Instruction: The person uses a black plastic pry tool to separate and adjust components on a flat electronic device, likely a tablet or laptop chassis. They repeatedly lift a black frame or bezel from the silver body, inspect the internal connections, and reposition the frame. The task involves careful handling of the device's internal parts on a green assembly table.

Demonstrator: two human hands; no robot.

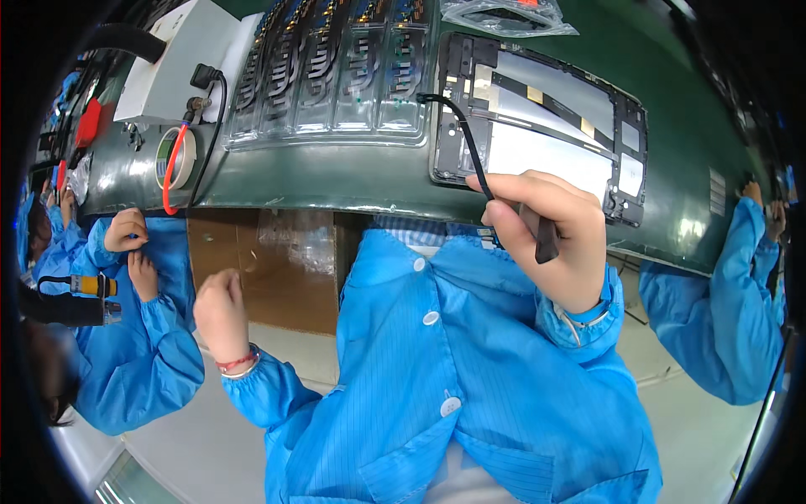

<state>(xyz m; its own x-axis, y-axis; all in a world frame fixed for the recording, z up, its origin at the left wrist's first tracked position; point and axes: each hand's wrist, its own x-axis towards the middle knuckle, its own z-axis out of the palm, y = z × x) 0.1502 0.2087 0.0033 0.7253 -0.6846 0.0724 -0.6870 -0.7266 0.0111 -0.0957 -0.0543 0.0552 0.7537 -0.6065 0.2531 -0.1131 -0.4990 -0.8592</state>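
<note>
Between the thumb and forefinger of my right hand is a thin black flex cable. Its far end bends over toward the clear tray's corner, and a small connector shows at the lower end. A short dark tool handle sticks out of the same palm. Just beyond this hand lies an opened tablet, its silver plates and black frame exposed. My left hand hangs off the table in front of a cardboard box, fingers curled together; anything inside them is hidden.
A clear tray of several black flex cables sits at the table's back. Left of it are a white box-shaped device, a tape roll and a red-orange loop. A cardboard box stands below the edge. Co-workers in blue flank me.
</note>
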